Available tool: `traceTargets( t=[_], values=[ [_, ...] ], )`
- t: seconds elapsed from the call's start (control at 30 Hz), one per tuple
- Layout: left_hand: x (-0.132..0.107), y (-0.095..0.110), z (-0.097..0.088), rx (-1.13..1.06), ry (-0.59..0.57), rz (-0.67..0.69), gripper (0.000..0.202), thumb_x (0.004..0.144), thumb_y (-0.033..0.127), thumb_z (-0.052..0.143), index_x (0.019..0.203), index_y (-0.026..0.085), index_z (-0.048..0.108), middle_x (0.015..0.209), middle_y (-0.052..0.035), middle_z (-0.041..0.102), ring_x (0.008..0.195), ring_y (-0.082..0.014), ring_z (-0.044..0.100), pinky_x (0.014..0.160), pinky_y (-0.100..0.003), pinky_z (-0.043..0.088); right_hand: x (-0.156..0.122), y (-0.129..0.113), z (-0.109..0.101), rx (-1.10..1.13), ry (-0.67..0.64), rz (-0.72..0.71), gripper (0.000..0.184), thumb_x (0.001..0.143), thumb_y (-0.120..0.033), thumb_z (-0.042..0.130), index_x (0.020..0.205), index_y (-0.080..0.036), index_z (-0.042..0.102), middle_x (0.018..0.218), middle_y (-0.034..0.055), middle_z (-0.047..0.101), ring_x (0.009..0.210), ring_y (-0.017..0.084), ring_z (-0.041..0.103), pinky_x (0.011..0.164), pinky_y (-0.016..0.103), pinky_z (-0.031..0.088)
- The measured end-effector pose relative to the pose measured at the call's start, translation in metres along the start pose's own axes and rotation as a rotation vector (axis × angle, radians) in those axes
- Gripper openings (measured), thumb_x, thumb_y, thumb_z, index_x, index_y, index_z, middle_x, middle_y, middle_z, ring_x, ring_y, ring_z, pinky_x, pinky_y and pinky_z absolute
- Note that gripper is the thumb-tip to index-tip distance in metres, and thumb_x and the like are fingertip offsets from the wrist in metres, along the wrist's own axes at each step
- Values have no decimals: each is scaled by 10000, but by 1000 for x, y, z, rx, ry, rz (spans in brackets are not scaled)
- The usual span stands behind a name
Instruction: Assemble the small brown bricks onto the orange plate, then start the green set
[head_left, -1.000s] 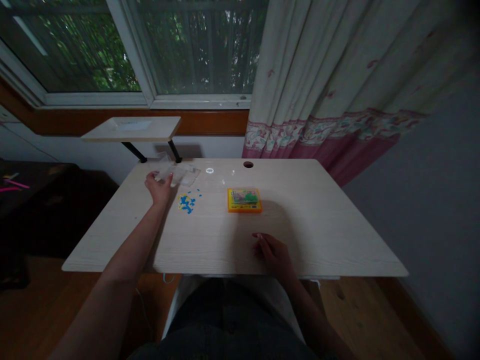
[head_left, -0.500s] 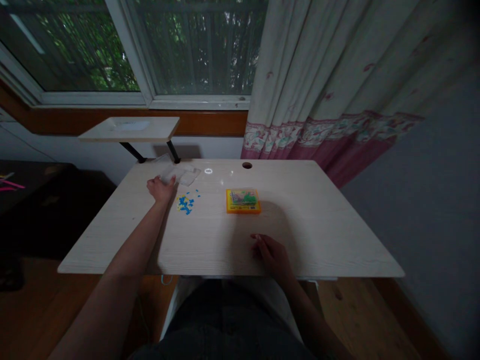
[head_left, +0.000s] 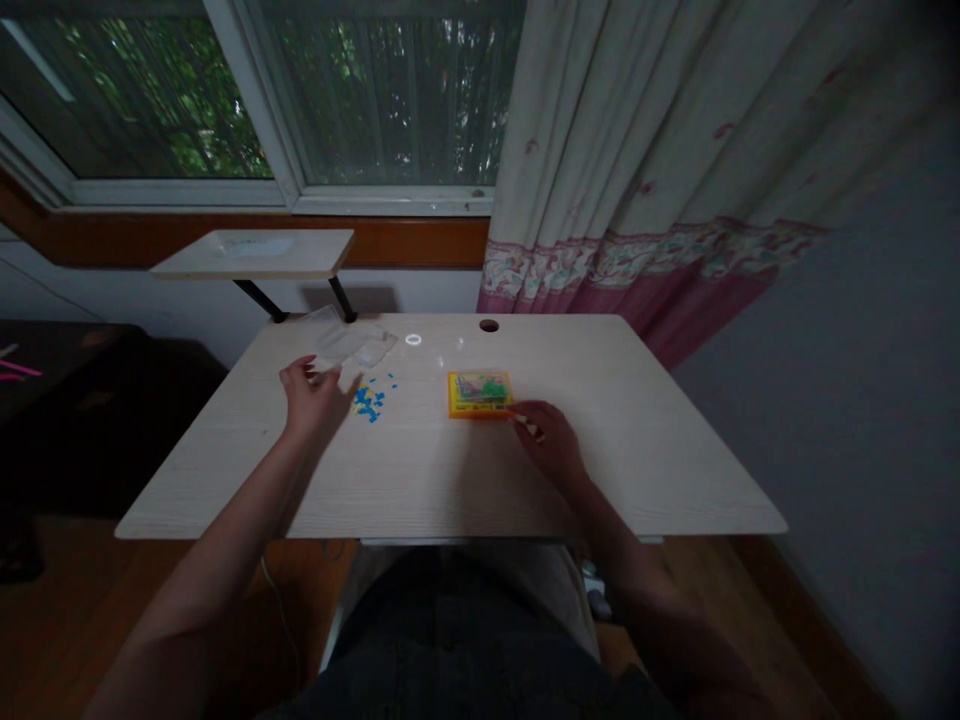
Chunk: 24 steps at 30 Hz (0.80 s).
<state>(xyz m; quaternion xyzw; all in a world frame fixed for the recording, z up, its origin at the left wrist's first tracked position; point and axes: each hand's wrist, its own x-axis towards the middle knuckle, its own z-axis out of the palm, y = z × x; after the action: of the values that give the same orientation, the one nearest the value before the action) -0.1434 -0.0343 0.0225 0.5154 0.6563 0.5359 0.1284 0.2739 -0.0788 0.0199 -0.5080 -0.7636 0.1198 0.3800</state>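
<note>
My left hand (head_left: 310,392) hovers over the pale wooden table (head_left: 420,470) with its fingers spread and nothing in it, just left of a small heap of blue and yellow pieces (head_left: 368,399). A crumpled clear plastic bag (head_left: 348,343) lies beyond that hand. My right hand (head_left: 551,440) reaches to the near right corner of a small yellow-framed puzzle box (head_left: 480,392), fingertips touching or nearly touching it, fingers loosely curled.
A small white side shelf (head_left: 255,254) on black legs stands behind the table's far left. A cable hole (head_left: 489,325) sits near the far edge. Window and a floral curtain (head_left: 645,170) rise behind. A dark surface (head_left: 67,380) lies at the left.
My left hand has let go of the plastic bag and drawn back toward me. My right hand has moved forward from the near edge to the yellow box.
</note>
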Motion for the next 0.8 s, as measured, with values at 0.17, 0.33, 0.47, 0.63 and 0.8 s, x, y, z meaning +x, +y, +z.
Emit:
traceTargets(
  t=[0.17,0.33,0.47,0.63,0.8],
  values=[
    [-63,40,0,-64,-114,55,491,805,370,710,1238,254,511,1215,-71,417,1005,-176,553,871,-375,538,54,11,9,-302,-160,-222,484,904,-405,563,1355,-227,553,1438,131,504,1330,293,438,1108,479,336],
    [-116,59,2,-118,-277,158,488,829,356,691,1280,281,522,1198,-74,467,1024,-192,577,869,-395,549,77,18,23,-360,-342,-216,580,898,-485,563,1408,-215,500,1462,147,475,1383,312,366,1127,485,280],
    [-140,67,12,-178,-385,164,452,852,338,670,1278,273,533,1194,-88,496,1012,-187,588,889,-389,549,83,11,22,-219,-336,-177,608,860,-488,627,1380,-188,530,1314,154,568,1234,292,493,1071,454,358],
    [-140,76,30,-319,-479,78,479,846,372,671,1284,247,520,1242,-115,515,1037,-203,583,908,-419,541,68,-27,10,-15,-284,-267,590,850,-491,650,1358,-205,555,1189,124,571,1101,232,549,980,368,456],
    [-139,96,38,-634,-602,2,729,827,466,673,1445,266,340,1402,-144,463,1187,-260,556,987,-451,497,34,-74,-5,-16,-328,-435,508,916,-451,573,1388,-273,519,1297,129,525,1254,254,469,1063,457,406]
  ],
)
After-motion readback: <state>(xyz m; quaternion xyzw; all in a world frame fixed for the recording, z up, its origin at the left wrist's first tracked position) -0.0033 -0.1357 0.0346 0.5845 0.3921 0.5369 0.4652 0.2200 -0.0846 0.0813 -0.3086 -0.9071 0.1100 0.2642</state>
